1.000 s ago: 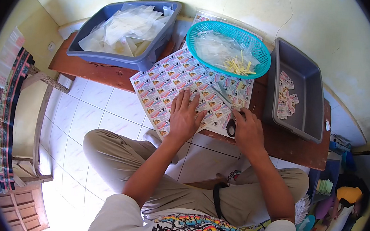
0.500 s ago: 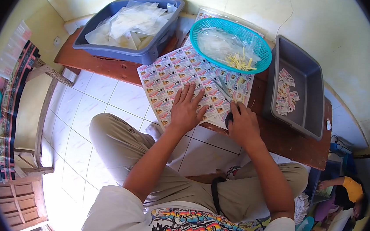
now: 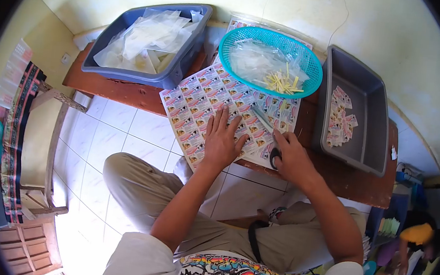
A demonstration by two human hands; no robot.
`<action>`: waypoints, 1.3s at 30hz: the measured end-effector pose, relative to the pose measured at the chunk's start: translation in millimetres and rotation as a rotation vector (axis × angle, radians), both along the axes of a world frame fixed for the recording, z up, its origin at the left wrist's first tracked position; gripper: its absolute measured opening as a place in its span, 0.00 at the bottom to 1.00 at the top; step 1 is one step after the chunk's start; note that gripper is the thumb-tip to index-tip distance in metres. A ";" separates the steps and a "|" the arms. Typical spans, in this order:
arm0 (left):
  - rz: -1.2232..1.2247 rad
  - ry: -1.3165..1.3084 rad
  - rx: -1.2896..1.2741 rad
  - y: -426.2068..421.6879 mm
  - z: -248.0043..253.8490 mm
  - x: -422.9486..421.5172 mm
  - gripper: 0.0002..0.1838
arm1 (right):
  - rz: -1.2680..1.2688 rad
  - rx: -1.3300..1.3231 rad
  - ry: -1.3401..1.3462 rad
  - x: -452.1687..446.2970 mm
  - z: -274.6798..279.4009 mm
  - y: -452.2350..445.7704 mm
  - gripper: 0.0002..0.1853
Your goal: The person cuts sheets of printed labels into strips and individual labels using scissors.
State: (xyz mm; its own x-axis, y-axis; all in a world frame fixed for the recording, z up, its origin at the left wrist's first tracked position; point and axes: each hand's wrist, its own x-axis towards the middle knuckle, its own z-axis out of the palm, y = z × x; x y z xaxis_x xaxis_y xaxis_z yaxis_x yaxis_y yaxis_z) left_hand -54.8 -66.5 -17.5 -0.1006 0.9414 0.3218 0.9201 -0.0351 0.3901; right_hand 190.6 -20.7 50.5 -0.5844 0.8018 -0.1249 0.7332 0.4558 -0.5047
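Head view: a brown bench (image 3: 359, 187) runs across in front of me, with a teal basket (image 3: 317, 75) near its middle. To the left of the basket sits a blue-gray tub (image 3: 131, 76) heaped with pale bags; to its right stands a gray tub (image 3: 372, 119) with small printed pieces (image 3: 340, 128) in it. Clear bags (image 3: 269, 58) and yellow strips (image 3: 282, 83) lie inside the basket.

On my side of the basket, a printed sheet (image 3: 190, 119) lies askew over other printed paper (image 3: 289, 112), its far part hidden by the basket. The scissors (image 3: 263, 119) are over the printed paper, between the basket and me. Their long axis slants away from my right hand (image 3: 295, 157), up and leftward, so the tips point toward the basket's near rim. I cannot tell how far apart the blades stand.

My right hand is the nearer one: its fingers are curled round the black handle (image 3: 273, 158), with the blades reaching out past them. How deep my thumb sits in the loop, I can't tell. My left hand (image 3: 223, 143) lies palm down on the sheet, to the left of the scissors and nearer me than the basket, fingers spread, gripping nothing.
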 end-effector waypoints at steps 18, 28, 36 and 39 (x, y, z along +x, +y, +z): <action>-0.087 0.023 -0.147 -14.7 11.3 -5.8 0.64 | -0.180 -0.671 0.505 48.2 -2.7 -50.2 0.48; -0.217 0.017 -0.253 -22.2 18.2 -16.6 0.68 | -0.062 -0.806 0.455 76.7 -1.7 -55.7 0.45; -0.266 0.006 -0.303 -20.7 20.8 -24.6 0.65 | -0.040 -0.835 0.393 82.4 25.3 -57.4 0.45; -0.269 -0.001 -0.304 -20.9 20.9 -24.3 0.65 | -0.039 -0.846 0.383 82.9 16.1 -56.1 0.45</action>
State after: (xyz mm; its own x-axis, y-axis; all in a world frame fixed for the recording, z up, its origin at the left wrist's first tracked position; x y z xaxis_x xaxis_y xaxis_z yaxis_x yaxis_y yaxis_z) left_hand -79.0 -87.4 3.3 0.1625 0.9864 0.0249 0.8932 -0.1578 0.4210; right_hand 273.5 -76.8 66.7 -0.6813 0.5520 -0.4808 0.4546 -0.1958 -0.8689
